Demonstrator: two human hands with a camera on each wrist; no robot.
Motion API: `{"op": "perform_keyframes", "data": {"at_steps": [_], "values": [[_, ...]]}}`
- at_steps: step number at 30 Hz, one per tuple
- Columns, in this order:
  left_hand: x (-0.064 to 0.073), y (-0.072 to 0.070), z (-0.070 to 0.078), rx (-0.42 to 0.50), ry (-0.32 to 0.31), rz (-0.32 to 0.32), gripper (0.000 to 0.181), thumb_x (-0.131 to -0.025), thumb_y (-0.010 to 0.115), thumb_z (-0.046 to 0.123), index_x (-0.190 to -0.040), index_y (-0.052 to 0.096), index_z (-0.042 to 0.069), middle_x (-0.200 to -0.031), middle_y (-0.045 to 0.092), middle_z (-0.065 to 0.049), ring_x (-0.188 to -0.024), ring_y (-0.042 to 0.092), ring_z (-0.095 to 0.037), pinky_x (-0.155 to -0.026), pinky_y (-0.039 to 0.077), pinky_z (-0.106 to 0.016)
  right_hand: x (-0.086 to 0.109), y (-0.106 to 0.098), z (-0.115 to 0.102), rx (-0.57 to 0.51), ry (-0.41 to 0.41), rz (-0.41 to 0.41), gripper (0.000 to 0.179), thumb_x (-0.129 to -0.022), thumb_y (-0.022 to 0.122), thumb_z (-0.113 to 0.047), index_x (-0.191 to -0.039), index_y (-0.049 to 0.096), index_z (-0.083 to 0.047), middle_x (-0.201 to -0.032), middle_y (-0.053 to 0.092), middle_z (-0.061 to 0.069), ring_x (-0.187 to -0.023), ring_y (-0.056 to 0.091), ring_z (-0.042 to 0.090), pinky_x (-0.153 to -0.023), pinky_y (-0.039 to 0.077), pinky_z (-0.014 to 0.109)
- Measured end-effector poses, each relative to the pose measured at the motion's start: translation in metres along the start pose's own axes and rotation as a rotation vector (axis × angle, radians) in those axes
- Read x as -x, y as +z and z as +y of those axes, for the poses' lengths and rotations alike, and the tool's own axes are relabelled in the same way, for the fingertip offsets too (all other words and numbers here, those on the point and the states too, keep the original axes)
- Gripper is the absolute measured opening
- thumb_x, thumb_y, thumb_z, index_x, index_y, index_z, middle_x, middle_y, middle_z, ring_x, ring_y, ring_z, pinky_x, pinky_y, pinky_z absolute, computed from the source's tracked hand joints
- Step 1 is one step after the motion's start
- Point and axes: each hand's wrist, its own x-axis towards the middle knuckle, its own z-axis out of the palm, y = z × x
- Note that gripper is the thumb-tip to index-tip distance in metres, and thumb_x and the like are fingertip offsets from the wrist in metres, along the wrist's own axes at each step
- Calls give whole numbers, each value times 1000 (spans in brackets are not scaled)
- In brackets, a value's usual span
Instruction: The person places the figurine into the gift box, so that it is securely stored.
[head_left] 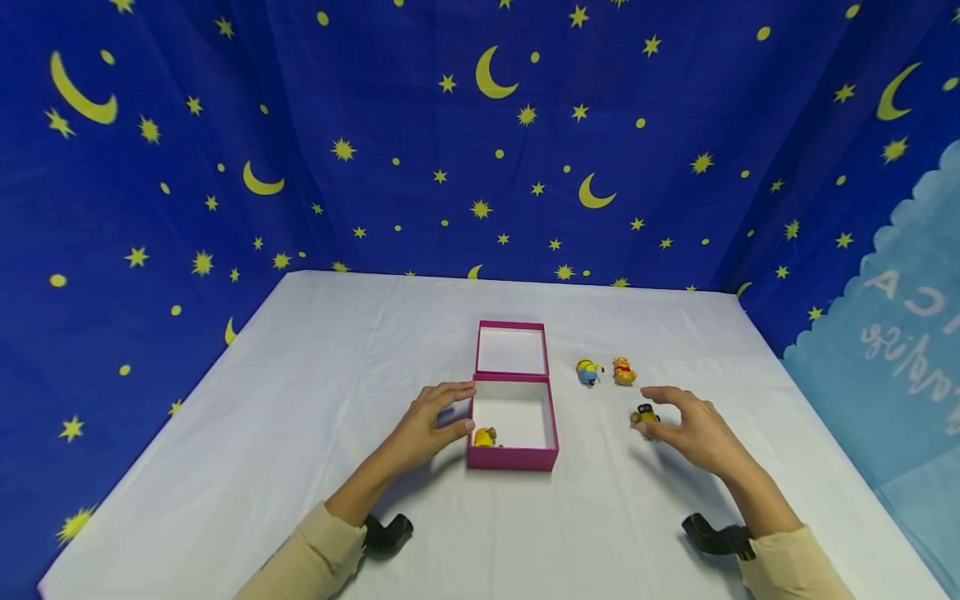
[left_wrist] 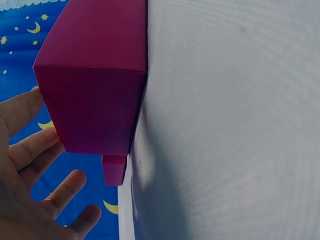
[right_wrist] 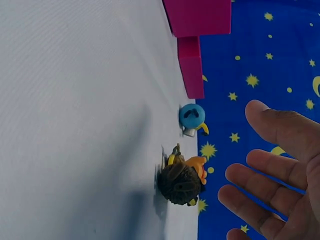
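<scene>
The right hand (head_left: 697,429) gaped empty beside a dark figurine (right_wrist: 180,184); an off-centre pinch could topple it. The left hand (head_left: 426,423), loosely spread, touched the box (head_left: 513,459) alongside.

White lettering (head_left: 882,283) is standing on a light blue panel (head_left: 832,362) at the right edge of the head view; in its upper line, a capital A is showing on the left, and a shape resembling a reversed C is following it; a further character is being cut off by the frame's edge; below, cursive white script (head_left: 894,343) is slanting down rightward, staying illegible.
</scene>
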Motion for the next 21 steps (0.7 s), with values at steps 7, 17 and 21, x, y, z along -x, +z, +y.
{"op": "perform_keyframes", "data": {"at_steps": [7,17,21], "values": [[0,0,-1,10,-12,-8,50,-88,66,28,-134,53,12,-142,49,5,-128,40,-23,-101,33,-50,0,1,5,-7,2,-9,59,-83,71,-33,-132,52,-6,-133,55,21,-127,41,44,-96,33,63],[0,0,1,13,-12,-8,50,-88,66,27,-134,54,11,-142,49,5,-128,40,-23,-102,31,-51,-1,1,10,6,9,-25,57,-83,70,-27,-133,51,-7,-133,54,22,-126,42,46,-95,32,64],[0,0,1,14,-12,-6,50,-87,66,26,-133,54,10,-141,49,4,-127,40,-23,-101,31,-50,-2,2,12,12,13,-36,58,-83,70,-27,-133,50,-6,-133,54,23,-125,42,47,-95,31,65]]}}
